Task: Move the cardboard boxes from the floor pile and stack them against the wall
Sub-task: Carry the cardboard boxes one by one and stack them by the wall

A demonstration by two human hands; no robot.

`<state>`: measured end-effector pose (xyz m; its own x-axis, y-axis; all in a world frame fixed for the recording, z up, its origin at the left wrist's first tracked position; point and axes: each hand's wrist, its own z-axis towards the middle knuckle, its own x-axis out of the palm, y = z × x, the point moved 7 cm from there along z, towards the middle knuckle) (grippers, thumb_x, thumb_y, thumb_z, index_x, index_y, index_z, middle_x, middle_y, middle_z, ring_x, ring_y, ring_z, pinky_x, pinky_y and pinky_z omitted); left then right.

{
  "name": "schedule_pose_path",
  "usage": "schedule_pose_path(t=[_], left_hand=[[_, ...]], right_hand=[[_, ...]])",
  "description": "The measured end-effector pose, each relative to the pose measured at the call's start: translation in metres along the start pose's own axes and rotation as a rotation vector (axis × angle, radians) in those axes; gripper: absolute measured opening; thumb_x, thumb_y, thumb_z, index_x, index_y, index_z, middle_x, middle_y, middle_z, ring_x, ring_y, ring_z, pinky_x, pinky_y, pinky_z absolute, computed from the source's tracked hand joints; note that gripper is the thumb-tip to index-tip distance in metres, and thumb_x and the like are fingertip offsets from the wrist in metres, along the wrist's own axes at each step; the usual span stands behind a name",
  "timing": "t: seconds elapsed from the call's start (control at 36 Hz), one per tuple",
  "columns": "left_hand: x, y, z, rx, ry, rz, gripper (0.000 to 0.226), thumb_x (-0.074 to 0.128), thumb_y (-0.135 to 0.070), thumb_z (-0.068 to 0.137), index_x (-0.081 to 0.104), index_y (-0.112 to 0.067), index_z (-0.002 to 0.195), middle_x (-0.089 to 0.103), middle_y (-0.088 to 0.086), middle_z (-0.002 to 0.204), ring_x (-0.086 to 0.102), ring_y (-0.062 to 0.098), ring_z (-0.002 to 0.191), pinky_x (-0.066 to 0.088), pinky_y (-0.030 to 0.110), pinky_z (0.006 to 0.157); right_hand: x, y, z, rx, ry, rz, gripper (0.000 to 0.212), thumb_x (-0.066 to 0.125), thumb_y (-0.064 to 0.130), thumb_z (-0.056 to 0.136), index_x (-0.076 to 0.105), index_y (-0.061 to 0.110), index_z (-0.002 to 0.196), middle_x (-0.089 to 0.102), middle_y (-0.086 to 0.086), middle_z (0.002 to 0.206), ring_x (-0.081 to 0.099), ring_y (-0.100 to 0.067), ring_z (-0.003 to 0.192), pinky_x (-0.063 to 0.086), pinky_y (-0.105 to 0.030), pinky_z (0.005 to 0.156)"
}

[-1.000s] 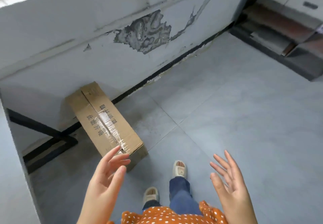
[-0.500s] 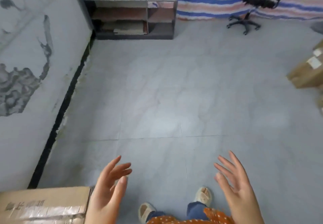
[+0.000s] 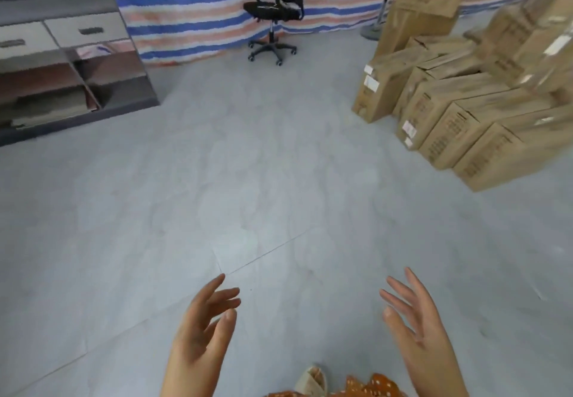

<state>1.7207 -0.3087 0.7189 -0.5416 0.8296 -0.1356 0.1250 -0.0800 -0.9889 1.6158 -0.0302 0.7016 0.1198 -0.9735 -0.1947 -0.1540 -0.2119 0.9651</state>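
Ahead of our fingertips we see a pale grey tiled floor (image 3: pixel 248 164) with thin grout lines. Far beyond them hangs a striped tarp (image 3: pixel 192 9) in blue, white and faded red, with a black office chair (image 3: pixel 274 15) standing before it. Up and to the left of our fingers stands a grey shelving unit (image 3: pixel 62 65) with drawers above open shelves.

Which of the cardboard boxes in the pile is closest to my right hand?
The bottom box at the pile's front corner, lowest in view. It lies on the floor nearer your open right hand than the others, which sit behind or above it.
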Motion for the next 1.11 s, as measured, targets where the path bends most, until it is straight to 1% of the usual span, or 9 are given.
schedule_pose_path(t=[0.14, 0.28, 0.42, 0.53, 0.64, 0.72, 0.86, 0.97, 1.11], left_hand=[[0.082, -0.017, 0.030, 0.000, 0.150, 0.083, 0.041, 0.055, -0.024, 0.074, 0.062, -0.057, 0.098, 0.071, -0.010, 0.104, 0.068, 0.006, 0.093, 0.052, 0.017, 0.081], [0.145, -0.020, 0.059, -0.013, 0.255, 0.137, 0.040, 0.054, -0.024, 0.074, 0.062, -0.055, 0.098, 0.071, -0.010, 0.104, 0.068, 0.006, 0.093, 0.053, 0.021, 0.082], [0.207, -0.023, 0.095, -0.017, 0.371, 0.174, 0.048, 0.062, -0.011, 0.085, 0.060, -0.058, 0.095, 0.070, -0.014, 0.102, 0.067, 0.002, 0.091, 0.049, 0.009, 0.078], [0.254, -0.024, 0.137, -0.022, 0.436, 0.199, 0.042, 0.059, -0.023, 0.078, 0.058, -0.063, 0.093, 0.070, -0.019, 0.097, 0.066, -0.001, 0.091, 0.048, 0.007, 0.079], [0.308, -0.029, 0.192, 0.004, 0.480, 0.183, 0.050, 0.061, -0.013, 0.089, 0.059, -0.063, 0.093, 0.070, -0.018, 0.098, 0.066, 0.001, 0.092, 0.048, 0.007, 0.079], [0.353, -0.046, 0.241, 0.031, 0.519, 0.159, 0.041, 0.059, -0.022, 0.083, 0.059, -0.060, 0.097, 0.070, -0.015, 0.100, 0.067, 0.003, 0.092, 0.050, 0.012, 0.080], [0.421, -0.077, 0.322, 0.072, 0.569, 0.121, 0.047, 0.054, 0.005, 0.091, 0.064, -0.036, 0.110, 0.071, -0.008, 0.102, 0.067, 0.010, 0.094, 0.051, 0.027, 0.086], [0.474, -0.087, 0.361, 0.083, 0.638, 0.148, 0.039, 0.060, -0.019, 0.083, 0.063, -0.052, 0.103, 0.070, -0.011, 0.103, 0.067, 0.007, 0.094, 0.052, 0.024, 0.085], [0.542, -0.092, 0.386, 0.089, 0.725, 0.204, 0.045, 0.054, -0.021, 0.077, 0.060, -0.061, 0.098, 0.070, -0.014, 0.101, 0.067, 0.003, 0.093, 0.050, 0.011, 0.079]], right_hand=[[-0.066, -0.012, 0.029, 0.032, -0.142, 0.028, 0.058, 0.055, -0.003, 0.089, 0.042, 0.038, 0.128, 0.059, 0.019, 0.119, 0.060, 0.010, 0.100, 0.048, -0.005, 0.071], [-0.112, -0.039, 0.043, 0.103, -0.268, 0.028, 0.059, 0.057, -0.001, 0.088, 0.044, 0.045, 0.122, 0.064, 0.030, 0.111, 0.061, 0.006, 0.100, 0.049, -0.007, 0.073], [-0.143, -0.055, 0.064, 0.192, -0.382, 0.056, 0.059, 0.057, -0.003, 0.087, 0.045, 0.043, 0.121, 0.061, 0.014, 0.118, 0.064, 0.004, 0.097, 0.052, -0.014, 0.078], [-0.162, -0.057, 0.104, 0.215, -0.424, 0.052, 0.058, 0.057, -0.001, 0.087, 0.044, 0.044, 0.122, 0.060, 0.015, 0.120, 0.063, 0.005, 0.098, 0.052, -0.013, 0.079], [-0.183, -0.053, 0.163, 0.210, -0.504, 0.046, 0.057, 0.058, 0.003, 0.087, 0.043, 0.046, 0.122, 0.066, 0.022, 0.112, 0.063, 0.003, 0.100, 0.052, -0.016, 0.083], [-0.198, -0.040, 0.214, 0.190, -0.569, 0.062, 0.058, 0.058, 0.004, 0.088, 0.043, 0.048, 0.122, 0.065, 0.024, 0.112, 0.063, 0.003, 0.101, 0.052, -0.020, 0.086], [-0.222, -0.006, 0.294, 0.130, -0.644, 0.107, 0.054, 0.057, 0.025, 0.079, 0.041, 0.047, 0.125, 0.060, 0.036, 0.113, 0.063, 0.004, 0.103, 0.052, -0.025, 0.089], [-0.240, -0.004, 0.337, 0.179, -0.695, 0.139, 0.050, 0.058, 0.022, 0.083, 0.040, 0.050, 0.121, 0.063, 0.033, 0.109, 0.061, 0.009, 0.101, 0.052, -0.033, 0.090], [-0.276, -0.010, 0.374, 0.286, -0.759, 0.144, 0.052, 0.057, 0.010, 0.088, 0.039, 0.050, 0.116, 0.054, 0.025, 0.116, 0.059, 0.017, 0.095, 0.049, -0.041, 0.096]])
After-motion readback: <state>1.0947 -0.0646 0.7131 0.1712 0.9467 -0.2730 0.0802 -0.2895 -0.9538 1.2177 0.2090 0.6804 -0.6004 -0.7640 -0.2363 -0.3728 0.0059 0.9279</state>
